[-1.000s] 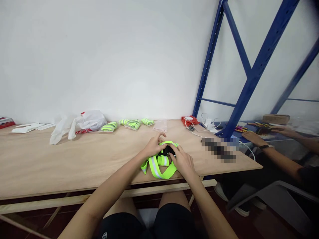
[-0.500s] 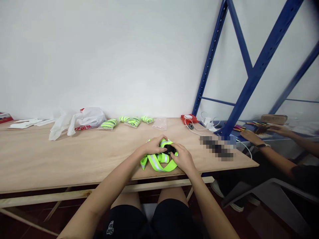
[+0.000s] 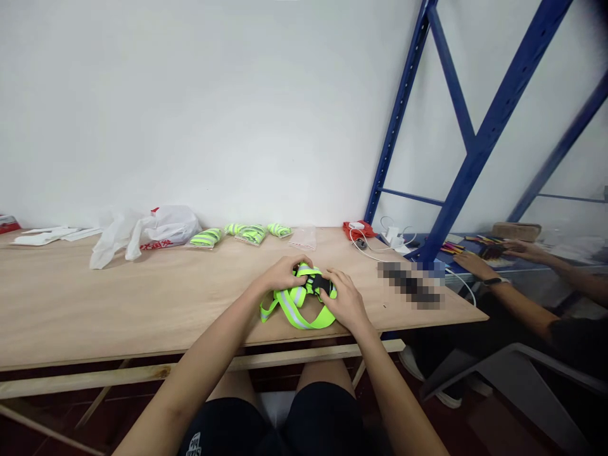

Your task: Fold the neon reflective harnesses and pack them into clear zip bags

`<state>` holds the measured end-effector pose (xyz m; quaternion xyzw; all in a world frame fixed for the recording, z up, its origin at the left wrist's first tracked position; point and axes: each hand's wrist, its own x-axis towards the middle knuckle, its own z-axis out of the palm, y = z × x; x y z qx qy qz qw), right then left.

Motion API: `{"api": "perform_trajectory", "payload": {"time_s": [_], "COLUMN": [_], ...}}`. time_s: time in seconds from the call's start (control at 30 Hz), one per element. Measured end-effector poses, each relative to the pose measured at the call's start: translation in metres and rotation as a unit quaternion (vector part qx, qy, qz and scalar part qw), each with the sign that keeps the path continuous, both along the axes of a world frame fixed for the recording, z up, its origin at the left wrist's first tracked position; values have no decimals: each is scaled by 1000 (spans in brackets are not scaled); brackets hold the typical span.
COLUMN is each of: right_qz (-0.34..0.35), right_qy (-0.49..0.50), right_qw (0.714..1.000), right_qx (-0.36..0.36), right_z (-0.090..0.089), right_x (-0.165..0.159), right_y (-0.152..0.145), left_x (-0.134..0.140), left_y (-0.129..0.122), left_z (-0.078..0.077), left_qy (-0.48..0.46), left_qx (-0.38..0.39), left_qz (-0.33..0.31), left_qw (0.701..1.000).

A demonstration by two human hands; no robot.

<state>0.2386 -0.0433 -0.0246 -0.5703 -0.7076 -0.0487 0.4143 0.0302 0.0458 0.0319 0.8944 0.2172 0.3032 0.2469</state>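
Observation:
A neon yellow-green reflective strap (image 3: 304, 320) with silver stripes lies in loose loops on the wooden table (image 3: 142, 304), near its front edge. Among the loops is a black buckle (image 3: 322, 283), gripped from the right by my right hand (image 3: 346, 297), thumb and fingers closed on it. My left hand (image 3: 284, 274) is closed on the strap just left of the buckle. The fingertips of both hands are partly hidden by the strap.
Bagged neon straps (image 3: 251, 234) lie along the wall, with a clear plastic bag (image 3: 304, 237) beside them and a white carrier bag (image 3: 168, 227) to their left. A blue metal frame (image 3: 475, 152) rises at right. Another person's hand (image 3: 475, 265) works beyond it.
My left hand has shifted slightly left with the strap, and more of the black buckle now shows between my hands. The left end of the strap has moved left.

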Motion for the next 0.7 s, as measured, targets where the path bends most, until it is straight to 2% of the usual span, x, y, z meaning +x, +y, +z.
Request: {"api": "perform_trajectory", "payload": {"time_s": [0.07,0.13,0.2,0.27,0.37,0.53,0.7], "right_qz": [-15,-7,41,107,172,237,235], "right_qy": [25,97,206,304,366,408,483], "right_qw": [1000,995,977,946,914,880,835], "right_qx": [-6,-20,-28,-26,-27,-50,-118], "right_z": [3,3,3,3,4,4,7], "right_x": [4,8,11,11,8,-12,-41], "right_y": [-1,-1,1,3,4,2,3], "left_x": [-7,-13,-17,-16,-5,27,47], "left_y": [5,11,17,23,27,18,8], "left_z": [0,0,-2,-4,-10,-20,-22], "left_qy": [-10,-47,-126,-220,-297,-311,-273], "left_qx": [24,5,-67,-166,-258,-271,-221], "left_qz": [31,60,77,91,118,126,115], "left_qw": [999,997,987,957,912,902,929]}}
